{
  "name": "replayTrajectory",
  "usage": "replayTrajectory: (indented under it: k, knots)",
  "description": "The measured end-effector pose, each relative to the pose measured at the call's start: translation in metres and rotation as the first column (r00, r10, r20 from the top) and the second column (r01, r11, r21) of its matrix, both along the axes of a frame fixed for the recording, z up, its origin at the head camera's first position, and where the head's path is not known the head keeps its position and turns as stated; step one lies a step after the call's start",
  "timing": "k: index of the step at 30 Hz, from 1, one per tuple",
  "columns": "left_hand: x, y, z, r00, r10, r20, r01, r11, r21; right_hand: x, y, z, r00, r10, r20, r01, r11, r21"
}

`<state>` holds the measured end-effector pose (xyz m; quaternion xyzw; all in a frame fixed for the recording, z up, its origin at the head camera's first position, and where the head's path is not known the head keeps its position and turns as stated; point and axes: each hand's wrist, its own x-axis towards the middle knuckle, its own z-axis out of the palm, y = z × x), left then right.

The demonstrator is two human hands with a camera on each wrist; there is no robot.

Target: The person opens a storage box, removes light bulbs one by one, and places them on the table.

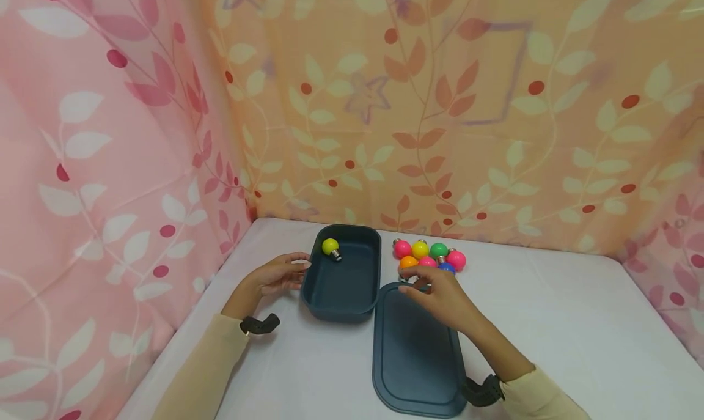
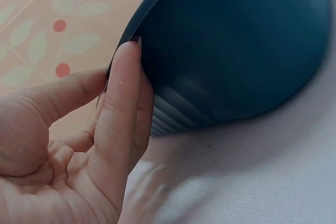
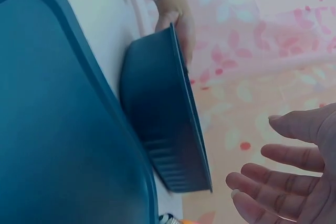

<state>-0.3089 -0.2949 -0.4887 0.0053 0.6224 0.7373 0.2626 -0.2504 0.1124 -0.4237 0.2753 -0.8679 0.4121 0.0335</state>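
Note:
A dark blue rectangular container (image 1: 343, 282) stands on the table with a yellow-green light bulb (image 1: 330, 247) lying inside it. My left hand (image 1: 282, 273) is at its left rim; in the left wrist view the thumb and fingers (image 2: 121, 93) pinch the rim, the fingers against the outer wall. Over the far end of the matching flat lid (image 1: 418, 353) hovers my right hand (image 1: 442, 294), holding nothing. Its fingers (image 3: 283, 182) are spread and relaxed in the right wrist view. Just beyond it lies a group of colored bulbs (image 1: 427, 262), partly hidden by the hand.
The bulb group includes pink, yellow, green, orange and blue ones, close to the back curtain (image 1: 440, 132). A pink patterned curtain (image 1: 110, 194) hangs on the left. White cloth (image 1: 550, 322) covers the table.

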Motion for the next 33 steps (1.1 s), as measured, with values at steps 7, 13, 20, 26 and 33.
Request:
replayTrajectory:
  k: [7,13,20,26,33]
  knots:
    - [0.0,-0.001,-0.003,1.0,-0.007,-0.002,0.007,1.0,0.017,-0.001,-0.023,0.006,0.999,0.049,-0.001,-0.049,0.999,0.023]
    - [0.001,-0.001,-0.003,1.0,-0.011,-0.001,0.011,0.999,0.039,-0.004,-0.043,0.009,0.997,0.079,0.006,-0.079,0.996,0.032]
    - [0.0,-0.001,-0.002,1.0,-0.02,-0.004,0.02,0.999,0.039,-0.007,-0.065,0.017,0.991,0.13,-0.012,-0.129,0.988,0.08]
    - [0.0,-0.001,-0.001,1.0,-0.008,-0.006,0.009,0.999,0.041,-0.016,-0.081,0.026,0.986,0.169,-0.003,-0.167,0.978,0.126]
    - [0.002,0.0,-0.001,1.0,-0.003,0.0,0.003,1.0,0.013,-0.031,-0.099,0.031,0.977,0.215,-0.006,-0.211,0.965,0.155]
